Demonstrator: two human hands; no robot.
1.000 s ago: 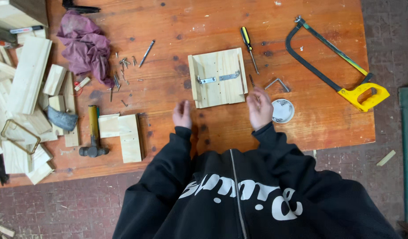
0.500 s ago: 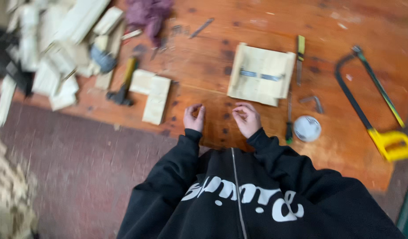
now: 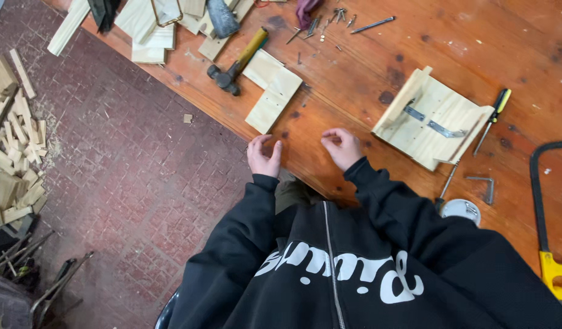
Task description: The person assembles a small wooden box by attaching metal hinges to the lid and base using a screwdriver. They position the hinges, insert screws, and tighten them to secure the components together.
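Observation:
My left hand [image 3: 264, 156] rests at the front edge of the orange wooden table [image 3: 366, 55], fingers bent, thumb apart, holding nothing. My right hand [image 3: 342, 147] lies on the tabletop a little to its right, fingers curled in, with nothing visible in it. Just beyond my left hand lie two pale wood blocks [image 3: 272, 91] joined in an L. To the right of my right hand sits a small wooden board assembly [image 3: 436, 100] with raised side strips and a metal bracket [image 3: 436, 125] across it. My black hooded sleeves fill the foreground.
A hammer [image 3: 232, 64] lies beside the wood blocks, loose nails [image 3: 330, 18] further back. A screwdriver [image 3: 492, 119], a bent hex key [image 3: 485, 186], a round metal lid [image 3: 461, 210] and a yellow-handled hacksaw [image 3: 552, 256] lie at right. Wood offcuts [image 3: 16, 164] litter the brick floor at left.
The view has swung left and tilted, bringing the brick floor and offcuts into sight. My hands have drawn back from the board assembly to the table's front edge, fingers more curled.

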